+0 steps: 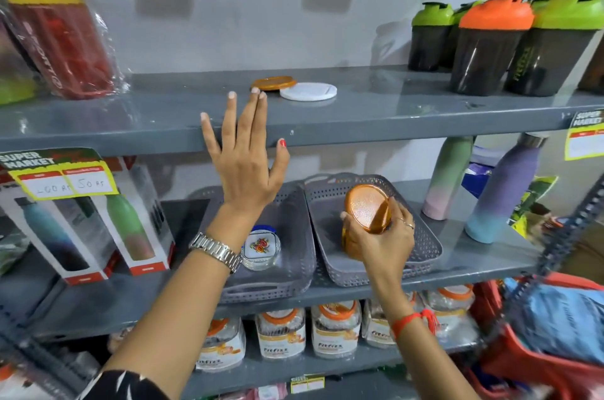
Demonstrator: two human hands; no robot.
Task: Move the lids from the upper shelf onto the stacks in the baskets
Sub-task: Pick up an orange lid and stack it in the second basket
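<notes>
On the upper shelf (pixel 376 112) lie an orange lid (pixel 273 83) and, touching it on the right, a white lid (pixel 309 91). My left hand (pixel 245 157) is raised flat with fingers spread, its fingertips just left of the orange lid, holding nothing. My right hand (pixel 382 236) grips a tilted orange lid (pixel 366 207) over the right grey basket (pixel 421 236), above a stack of orange lids (pixel 349 244) partly hidden by the hand. The left grey basket (pixel 287 256) holds a stack of clear lids with a flower print (pixel 261 247).
Shaker bottles (pixel 490 43) stand at the upper shelf's right end, and a wrapped red bottle (pixel 62 30) at its left. Boxed bottles (pixel 94 229) flank the baskets on the left, pastel bottles (pixel 500 190) on the right. Jars (pixel 333 331) fill the shelf below.
</notes>
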